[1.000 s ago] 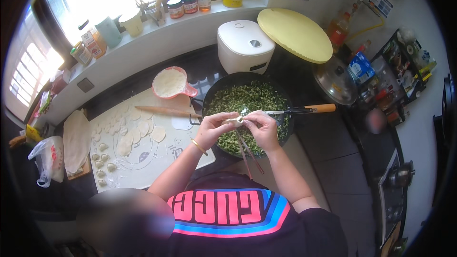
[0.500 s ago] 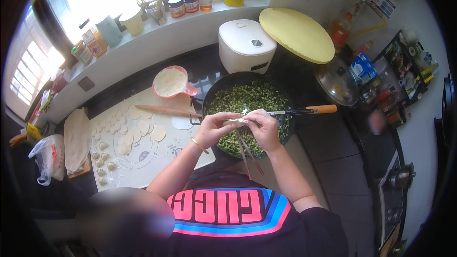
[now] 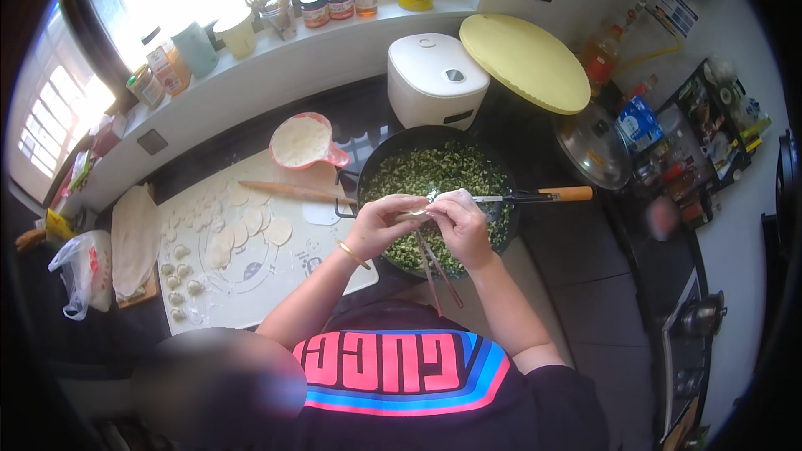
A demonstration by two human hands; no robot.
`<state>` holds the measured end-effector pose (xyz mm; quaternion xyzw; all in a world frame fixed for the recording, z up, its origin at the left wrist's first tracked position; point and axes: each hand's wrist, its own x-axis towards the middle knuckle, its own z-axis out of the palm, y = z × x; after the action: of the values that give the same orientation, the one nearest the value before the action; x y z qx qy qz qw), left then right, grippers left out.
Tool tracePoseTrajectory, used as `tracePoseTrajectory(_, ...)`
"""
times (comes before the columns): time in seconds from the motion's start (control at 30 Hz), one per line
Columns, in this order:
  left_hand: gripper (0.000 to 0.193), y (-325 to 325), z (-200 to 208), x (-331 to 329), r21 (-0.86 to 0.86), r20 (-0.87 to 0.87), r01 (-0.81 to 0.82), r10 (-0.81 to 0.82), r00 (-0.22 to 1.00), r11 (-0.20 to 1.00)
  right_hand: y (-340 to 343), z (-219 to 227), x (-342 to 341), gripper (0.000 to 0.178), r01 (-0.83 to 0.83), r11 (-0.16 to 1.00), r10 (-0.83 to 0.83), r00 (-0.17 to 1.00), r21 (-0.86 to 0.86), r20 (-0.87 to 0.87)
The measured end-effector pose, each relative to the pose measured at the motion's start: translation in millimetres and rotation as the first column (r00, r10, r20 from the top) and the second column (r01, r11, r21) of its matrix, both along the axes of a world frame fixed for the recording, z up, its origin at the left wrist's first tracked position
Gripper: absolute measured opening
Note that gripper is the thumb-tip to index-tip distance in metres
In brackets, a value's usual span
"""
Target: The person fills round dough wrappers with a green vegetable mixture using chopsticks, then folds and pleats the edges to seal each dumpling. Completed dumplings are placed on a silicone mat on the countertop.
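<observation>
Over the black wok (image 3: 512,230), both hands meet at a small pale dumpling (image 3: 409,216), mostly covered by fingers. My left hand (image 3: 378,230), with a gold bangle at the wrist, cups it from one side. The fingertips of my right hand (image 3: 464,232) pinch its edge. Chopped green filling (image 3: 443,163) lies in the wok below. A pair of chopsticks (image 3: 440,271) leans on the near rim. A long-handled utensil (image 3: 564,194) with an orange grip crosses the right rim.
Left of the wok, a white board (image 3: 351,277) bears round dough wrappers (image 3: 278,231), several shaped dumplings (image 3: 195,287) and a rolling pin (image 3: 292,192). Behind stand a pink bowl (image 3: 337,156) of white flour and a white rice cooker (image 3: 434,75). Dough (image 3: 134,242) lies far left.
Fingers of both hands have shifted slightly around the dumpling, still pinching it in the same place over the wok. The whole view has moved a little.
</observation>
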<state>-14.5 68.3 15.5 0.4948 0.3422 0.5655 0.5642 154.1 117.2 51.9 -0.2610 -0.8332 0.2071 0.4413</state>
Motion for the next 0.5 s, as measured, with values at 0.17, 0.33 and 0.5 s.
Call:
tracePoseTrajectory(0.17, 0.040, 0, -2, 2, 0.077, -0.046, -0.044, 0.047, 0.998, 0.996, -1, -2, -2, 0.015, 0.050, 0.989, -0.056, 0.998, 0.142, 0.035)
tracePoseTrajectory(0.33, 0.049, -4, 6, -1, 0.138, -0.222, -0.108, 0.137, 0.965, 0.985, -4, 4, 1, 0.018, 0.004, 0.993, -0.003, 1.000, 0.119, -0.008)
tracePoseTrajectory(0.5, 0.054, -4, 10, 1, 0.229, -0.258, -0.134, 0.193, 0.947, 0.964, -4, 5, -1, 0.017, -0.017, 0.988, 0.015, 1.000, 0.153, 0.010)
